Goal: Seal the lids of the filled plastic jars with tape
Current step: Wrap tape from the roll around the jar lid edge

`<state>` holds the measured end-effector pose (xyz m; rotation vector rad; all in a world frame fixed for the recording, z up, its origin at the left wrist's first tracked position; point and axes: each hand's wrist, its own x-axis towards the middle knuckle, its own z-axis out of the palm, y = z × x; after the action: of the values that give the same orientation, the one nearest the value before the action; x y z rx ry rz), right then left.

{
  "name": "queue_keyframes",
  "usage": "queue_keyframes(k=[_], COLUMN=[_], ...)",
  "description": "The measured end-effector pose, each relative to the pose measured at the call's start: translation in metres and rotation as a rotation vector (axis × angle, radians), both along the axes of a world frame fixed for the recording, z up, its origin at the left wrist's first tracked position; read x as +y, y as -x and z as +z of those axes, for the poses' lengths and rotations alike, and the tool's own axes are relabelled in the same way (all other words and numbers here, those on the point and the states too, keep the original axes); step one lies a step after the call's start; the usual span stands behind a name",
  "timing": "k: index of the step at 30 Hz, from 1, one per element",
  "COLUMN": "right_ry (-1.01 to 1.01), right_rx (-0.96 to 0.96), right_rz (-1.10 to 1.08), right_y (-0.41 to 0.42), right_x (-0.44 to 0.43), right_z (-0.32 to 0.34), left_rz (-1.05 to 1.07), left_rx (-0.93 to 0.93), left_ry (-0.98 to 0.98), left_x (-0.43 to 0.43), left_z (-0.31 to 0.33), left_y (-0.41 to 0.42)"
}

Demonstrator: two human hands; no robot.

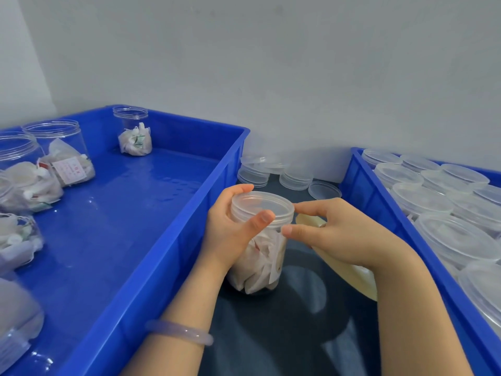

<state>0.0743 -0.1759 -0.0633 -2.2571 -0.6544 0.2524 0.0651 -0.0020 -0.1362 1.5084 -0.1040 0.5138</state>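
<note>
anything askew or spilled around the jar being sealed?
Nothing spilled or damaged. Only the loose lids behind the held jar look untidy: the top ones sit tilted, and a single lid lies apart beside the right crate.

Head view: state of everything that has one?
held jar, upright on the table, filled, lid on
left hand, grips the held jar at its lid
right hand, holds the tape roll, thumb and forefinger at the lid rim
left crate jars, filled, lidless
right crate jars, lidded
spare lids, loose on the table, some stacked
</note>
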Motion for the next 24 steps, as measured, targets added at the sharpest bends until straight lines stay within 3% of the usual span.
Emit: queue_keyframes(k=[5,12,17,24], right_ry=[-0.055,-0.197,-0.258,0.012], right_rx=[0.048,0.146,0.368,0.062], right_rz=[-0.112,-0.031,0.033,-0.107], right_y=[-0.007,-0.01,-0.003,0.007], right_x=[0.001,-0.003,-0.008,-0.013], right_z=[-0.012,-0.018,-0.015,0.005], left_rz=[-0.046,-0.069,0.012,0.07], left_rx=[-0.012,0.12,0.082,0.065], left_ry=[-0.014,-0.194,-0.042,0.088], left_x=[0.003,0.001,0.0,-0.001], left_z=[0.0,0.003,-0.003,-0.004], left_y=[0.004,0.006,0.002,-0.001])
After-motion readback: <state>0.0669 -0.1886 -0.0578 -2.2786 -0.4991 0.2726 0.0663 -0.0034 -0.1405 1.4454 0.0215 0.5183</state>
